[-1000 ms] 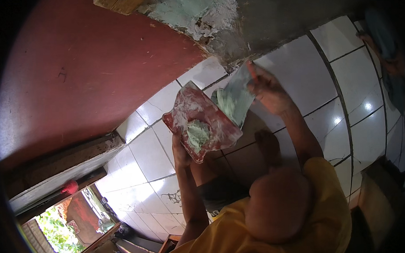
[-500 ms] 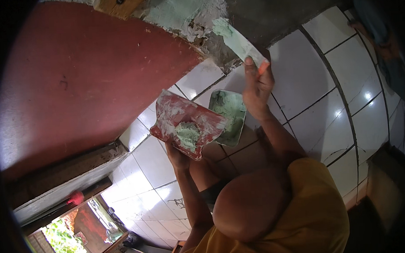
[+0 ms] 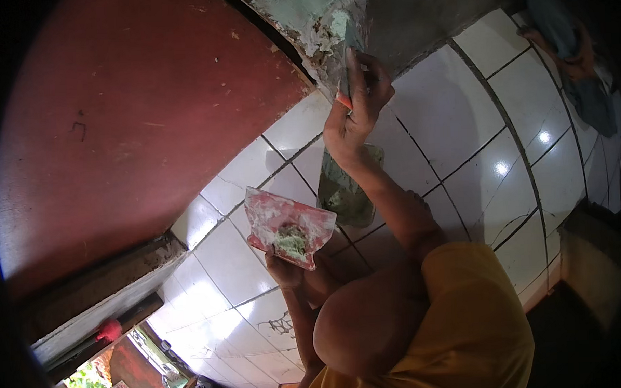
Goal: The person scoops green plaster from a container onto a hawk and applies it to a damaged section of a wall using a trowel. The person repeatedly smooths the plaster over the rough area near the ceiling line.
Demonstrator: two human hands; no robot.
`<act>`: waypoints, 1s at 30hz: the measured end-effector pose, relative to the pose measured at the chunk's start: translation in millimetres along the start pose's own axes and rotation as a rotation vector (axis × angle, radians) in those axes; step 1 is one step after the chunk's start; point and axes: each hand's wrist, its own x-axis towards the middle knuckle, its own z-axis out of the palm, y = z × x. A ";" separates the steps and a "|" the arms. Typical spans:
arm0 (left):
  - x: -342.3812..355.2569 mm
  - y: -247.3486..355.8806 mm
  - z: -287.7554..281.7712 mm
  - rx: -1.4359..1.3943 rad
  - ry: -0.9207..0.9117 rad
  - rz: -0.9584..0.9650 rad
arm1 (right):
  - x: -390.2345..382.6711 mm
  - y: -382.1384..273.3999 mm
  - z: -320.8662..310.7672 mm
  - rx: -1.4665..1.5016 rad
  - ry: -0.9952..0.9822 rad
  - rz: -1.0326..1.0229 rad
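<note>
My left hand (image 3: pixel 284 270) grips a red board (image 3: pixel 270 216) smeared with whitish paste, a lump of pale green paste (image 3: pixel 292 242) on it. My right hand (image 3: pixel 355 114) is closed on a flat blade (image 3: pixel 349 35) with an orange end, held up at the patched, crumbly section of wall (image 3: pixel 318 29) beside fresh pale paste. Below my right hand a tray (image 3: pixel 341 200) with greenish residue rests on the white tiled floor (image 3: pixel 461 113), partly hidden by the wrist.
A red wall surface (image 3: pixel 144 118) fills the upper left, with a ledge (image 3: pixel 109 290) below it. A bright opening with greenery (image 3: pixel 85 386) is at the lower left, a small pink object (image 3: pixel 109 329) above it. Blue-grey and brown items (image 3: pixel 558 28) lie at the far right.
The blade in my right hand has risen from near the tray to the wall patch and turned more upright. The red board in my left hand has shifted down, away from the wall.
</note>
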 end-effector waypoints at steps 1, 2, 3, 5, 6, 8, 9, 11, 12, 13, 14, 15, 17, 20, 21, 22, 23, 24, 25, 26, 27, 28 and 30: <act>1.5 1.4 -2.6 0.032 -0.005 -0.002 | -0.9 -1.1 4.7 -0.028 0.012 -0.017; 2.1 3.4 -5.4 0.064 -0.010 -0.004 | -0.8 -2.1 9.2 -0.038 0.018 -0.021; 2.6 4.4 -7.9 0.096 -0.015 -0.006 | 0.0 -2.9 13.6 -0.048 0.023 -0.025; 4.5 4.3 -5.2 0.046 0.004 -0.012 | 0.4 -2.9 22.6 -0.020 0.046 -0.025; 5.5 3.5 -3.4 0.021 0.014 -0.016 | -1.1 -2.0 27.2 0.016 0.060 -0.022; 6.2 2.9 -3.3 0.003 0.006 -0.026 | -2.4 -2.3 33.0 0.050 0.069 -0.021; 6.9 2.4 -3.2 -0.006 0.001 -0.032 | -1.6 -2.9 34.0 0.047 0.063 -0.028; 7.5 3.8 -9.6 -0.035 -0.017 -0.054 | -3.4 -6.5 38.5 0.060 0.054 -0.020; 8.3 4.1 -12.4 -0.049 -0.028 -0.066 | -4.4 -8.5 40.1 0.068 0.052 -0.010; 8.1 4.1 -12.8 -0.033 -0.023 -0.061 | -5.1 -10.2 40.7 0.075 0.049 0.000; 8.1 4.0 -13.2 -0.017 -0.019 -0.056 | -5.4 -11.2 40.8 0.071 0.039 -0.005; 8.3 3.9 -13.4 0.000 -0.015 -0.051 | -5.6 -12.0 40.8 0.067 0.030 -0.009; 7.9 1.9 -1.7 0.005 0.052 -0.030 | -3.3 -11.2 40.0 0.056 0.019 -0.014; 8.8 0.6 3.5 0.038 0.098 -0.031 | -2.4 -11.2 40.5 0.064 0.012 -0.010; 9.2 0.2 3.5 0.053 0.103 -0.038 | -2.8 -11.0 40.8 0.076 0.013 -0.011; 10.6 1.5 -1.4 0.050 0.070 -0.052 | -2.7 -12.8 42.6 0.093 0.016 -0.013; 12.2 2.8 -8.6 0.047 0.037 -0.066 | -1.9 -18.9 41.0 0.086 -0.005 0.010; 13.1 4.2 -14.7 0.044 0.004 -0.080 | -3.0 -21.6 43.0 0.098 -0.001 0.017; 13.7 3.6 -14.2 0.052 0.007 -0.086 | -2.9 -22.5 44.2 0.106 0.002 0.021; 14.1 3.1 -13.9 0.059 0.011 -0.092 | -2.8 -22.9 43.9 0.115 0.006 0.025; 14.3 2.7 -13.8 0.067 0.015 -0.097 | -3.2 -24.0 41.5 0.113 -0.012 0.029; 13.6 3.0 -11.2 0.069 0.014 -0.096 | -5.5 -23.7 42.7 0.121 -0.009 0.037; 11.2 4.3 -6.5 0.073 0.012 -0.091 | -10.5 -24.6 46.4 0.141 -0.003 0.052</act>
